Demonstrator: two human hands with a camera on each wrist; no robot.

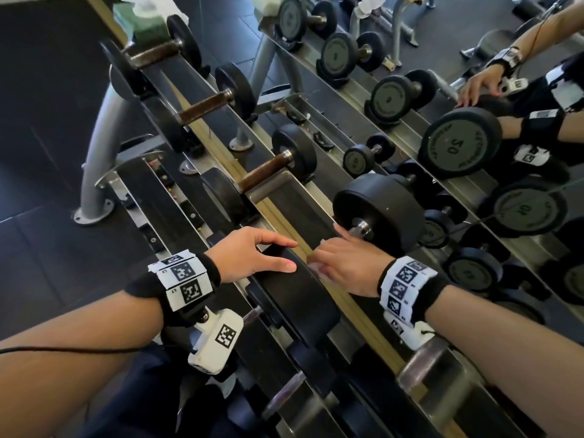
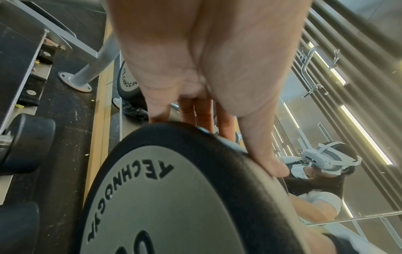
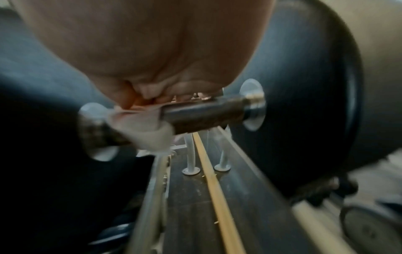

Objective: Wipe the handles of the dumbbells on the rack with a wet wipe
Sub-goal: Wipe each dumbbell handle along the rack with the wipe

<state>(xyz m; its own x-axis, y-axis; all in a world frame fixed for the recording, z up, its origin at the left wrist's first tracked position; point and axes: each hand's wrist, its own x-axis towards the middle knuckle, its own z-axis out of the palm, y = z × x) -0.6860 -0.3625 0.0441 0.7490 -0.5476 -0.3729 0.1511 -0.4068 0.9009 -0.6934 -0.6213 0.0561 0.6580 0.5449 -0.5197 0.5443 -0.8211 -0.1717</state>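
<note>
A big black dumbbell lies on the rack's top tier, its near head [image 1: 294,295] under my left hand [image 1: 284,256] and its far head [image 1: 379,213] beyond my right hand [image 1: 335,260]. My left hand rests on the near head with fingers and thumb stretched over the rim [image 2: 217,142], above the grey plate face [image 2: 163,197]. My right hand's fingers [image 3: 152,96] curl round the handle [image 3: 202,115] and hold a white wet wipe [image 3: 147,127] wrapped on it. A corner of the wet wipe [image 1: 316,267] shows beside my knuckles.
Further up the rack [image 1: 278,191] lie dumbbells with brown handles [image 1: 205,107] [image 1: 262,172]. A mirror on the right reflects the rack and a 50 dumbbell [image 1: 458,143]. Smaller dumbbells sit on the lower tier [image 1: 284,396]. A green wipes pack [image 1: 145,23] stands at the far end.
</note>
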